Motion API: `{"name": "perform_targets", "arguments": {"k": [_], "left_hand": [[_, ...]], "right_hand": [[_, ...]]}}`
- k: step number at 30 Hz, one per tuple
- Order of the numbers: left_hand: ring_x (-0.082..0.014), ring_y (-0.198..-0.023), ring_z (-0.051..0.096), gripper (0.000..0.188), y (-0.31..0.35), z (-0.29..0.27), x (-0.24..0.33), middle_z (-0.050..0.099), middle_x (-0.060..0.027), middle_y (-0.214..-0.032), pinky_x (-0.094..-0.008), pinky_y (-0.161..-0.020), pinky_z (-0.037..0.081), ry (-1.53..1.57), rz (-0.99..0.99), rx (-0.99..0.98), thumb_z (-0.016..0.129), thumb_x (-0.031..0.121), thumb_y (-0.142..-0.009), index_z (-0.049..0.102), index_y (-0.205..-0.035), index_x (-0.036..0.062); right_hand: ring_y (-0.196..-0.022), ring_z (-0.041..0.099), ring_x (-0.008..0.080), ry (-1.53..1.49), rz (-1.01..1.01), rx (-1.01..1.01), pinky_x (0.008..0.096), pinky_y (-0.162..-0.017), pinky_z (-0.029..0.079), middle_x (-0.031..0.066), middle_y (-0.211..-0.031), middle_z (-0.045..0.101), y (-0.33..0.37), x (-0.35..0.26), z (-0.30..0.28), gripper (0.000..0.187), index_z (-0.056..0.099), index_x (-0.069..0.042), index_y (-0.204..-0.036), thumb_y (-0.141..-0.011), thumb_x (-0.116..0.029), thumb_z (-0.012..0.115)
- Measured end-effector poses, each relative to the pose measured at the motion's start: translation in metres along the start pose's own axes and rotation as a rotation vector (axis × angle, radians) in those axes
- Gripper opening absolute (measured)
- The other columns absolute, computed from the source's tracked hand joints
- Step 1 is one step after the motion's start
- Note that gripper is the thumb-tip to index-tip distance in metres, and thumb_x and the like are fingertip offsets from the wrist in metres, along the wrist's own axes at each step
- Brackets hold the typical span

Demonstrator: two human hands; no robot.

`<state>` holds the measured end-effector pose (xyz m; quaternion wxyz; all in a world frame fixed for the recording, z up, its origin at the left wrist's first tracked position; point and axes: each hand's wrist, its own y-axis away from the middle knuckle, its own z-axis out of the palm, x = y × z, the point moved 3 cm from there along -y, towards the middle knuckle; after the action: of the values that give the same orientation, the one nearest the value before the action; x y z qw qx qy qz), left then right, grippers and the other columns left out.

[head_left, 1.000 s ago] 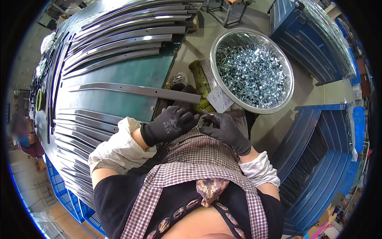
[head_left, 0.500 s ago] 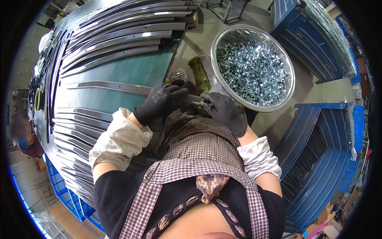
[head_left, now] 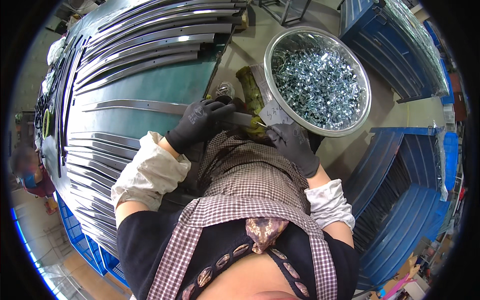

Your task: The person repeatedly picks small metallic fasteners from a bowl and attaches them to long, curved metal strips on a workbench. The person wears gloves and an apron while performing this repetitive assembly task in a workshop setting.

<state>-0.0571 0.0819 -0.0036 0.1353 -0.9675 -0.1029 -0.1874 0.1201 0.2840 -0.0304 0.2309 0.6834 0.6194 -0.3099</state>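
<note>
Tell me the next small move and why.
Probably ease the right black-gloved hand leftward, bringing the small shiny metal piece it holds to the long grey metal strip: the left black-gloved hand grips that strip, and the piece appears just off its end.

Strips (head_left: pixel 200 38) lie across the counter (head_left: pixel 165 85) at upper left; one strip (head_left: pixel 145 105), lower in the frame, runs past its edge under the left hand (head_left: pixel 200 121). At upper right, parts (head_left: pixel 320 87) fill a bowl (head_left: pixel 368 95), with the right hand (head_left: pixel 294 145) below. Bins (head_left: pixel 392 57) stand far right.
</note>
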Motion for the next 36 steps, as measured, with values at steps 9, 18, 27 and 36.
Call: {"name": "perform_targets", "arguments": {"k": [9, 18, 27, 36], "left_hand": [[-0.0346, -0.094, 0.067, 0.049, 0.003, 0.0, 0.002, 0.07, -0.0142, -0.106, -0.0448, -0.081, 0.054, -0.021, 0.041, -0.039, 0.077, 0.025, -0.08, 0.064, -0.124, 0.0067], [-0.0318, -0.091, 0.067, 0.048, 0.005, 0.001, 0.001, 0.068, -0.0107, -0.102, -0.0426, -0.078, 0.055, -0.021, 0.074, -0.096, 0.077, 0.027, -0.081, 0.064, -0.124, 0.009], [-0.0336, -0.078, 0.066, 0.049, 0.016, -0.022, 0.021, 0.065, -0.0135, -0.094, -0.0419, -0.068, 0.053, 0.041, 0.004, -0.222, 0.076, 0.024, -0.083, 0.063, -0.128, 0.01], [-0.031, -0.102, 0.066, 0.052, 0.075, -0.097, 0.041, 0.068, -0.012, -0.113, -0.0412, -0.086, 0.054, 0.187, -0.002, -0.549, 0.083, 0.022, -0.076, 0.068, -0.125, 0.0102]], "right_hand": [[-0.072, 0.068, 0.0325, 0.235, -0.186, -0.01, 0.0434, -0.062, 0.054, 0.0126, -0.084, 0.069, -0.018, -0.016, 0.006, 0.019, 0.065, -0.005, -0.091, -0.092, -0.024, 0.063], [-0.068, 0.066, 0.0322, 0.227, -0.254, -0.01, 0.0427, -0.061, 0.051, 0.013, -0.076, 0.066, -0.013, -0.031, -0.001, 0.015, 0.067, -0.009, -0.092, -0.092, -0.024, 0.063], [-0.076, 0.069, 0.0331, 0.233, 0.202, 0.105, 0.0438, -0.068, 0.054, 0.0133, -0.085, 0.071, -0.013, 0.049, -0.068, 0.028, 0.07, -0.007, -0.097, -0.094, -0.033, 0.062], [-0.091, 0.068, 0.0362, 0.523, 0.242, -0.004, 0.0471, -0.08, 0.053, 0.0169, -0.094, 0.071, -0.078, 0.091, -0.037, 0.036, 0.07, -0.008, -0.093, -0.085, -0.043, 0.063]]}}
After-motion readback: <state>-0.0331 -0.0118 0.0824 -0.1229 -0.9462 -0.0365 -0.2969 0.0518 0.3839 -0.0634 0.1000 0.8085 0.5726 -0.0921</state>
